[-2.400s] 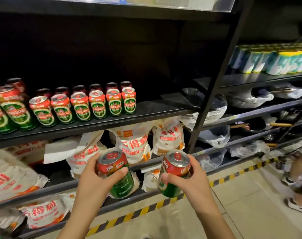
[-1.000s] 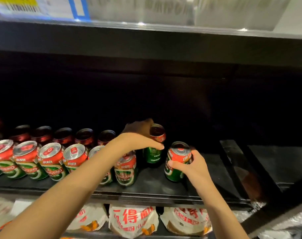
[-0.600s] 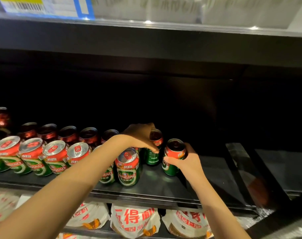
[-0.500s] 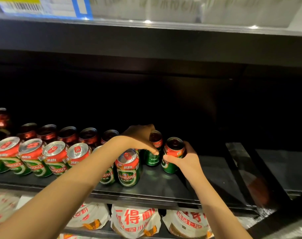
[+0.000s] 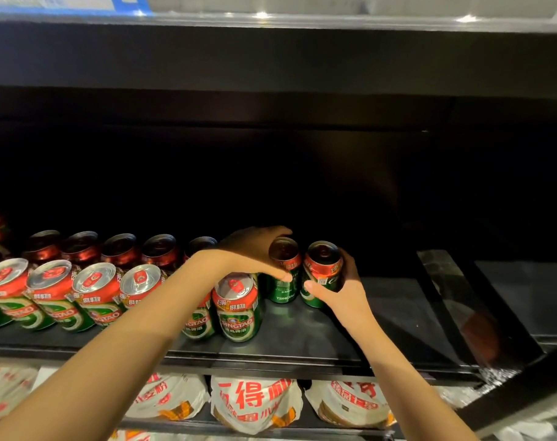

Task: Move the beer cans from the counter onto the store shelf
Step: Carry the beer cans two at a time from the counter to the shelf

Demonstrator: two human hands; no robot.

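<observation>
Two rows of red-and-green beer cans (image 5: 96,291) stand on the black store shelf (image 5: 302,335). My left hand (image 5: 255,253) reaches over the front row and grips a can (image 5: 283,272) standing at the right end of the back row. Just to its right, my right hand (image 5: 344,288) holds a second can (image 5: 321,272) upright on the shelf, thumb across its front and fingers behind. The two held cans stand side by side, almost touching. The front row ends at a can (image 5: 239,307) below my left wrist.
The shelf to the right of the held cans is bare and dark up to a slanted black upright (image 5: 445,307). White bags with red print (image 5: 255,402) fill the shelf below. Another shelf edge (image 5: 271,17) with a price label runs overhead.
Both hands carried a can each up from in front of the lower shelves onto the beer shelf. In the last second the right-hand can slid back and left, next to the left-hand can.
</observation>
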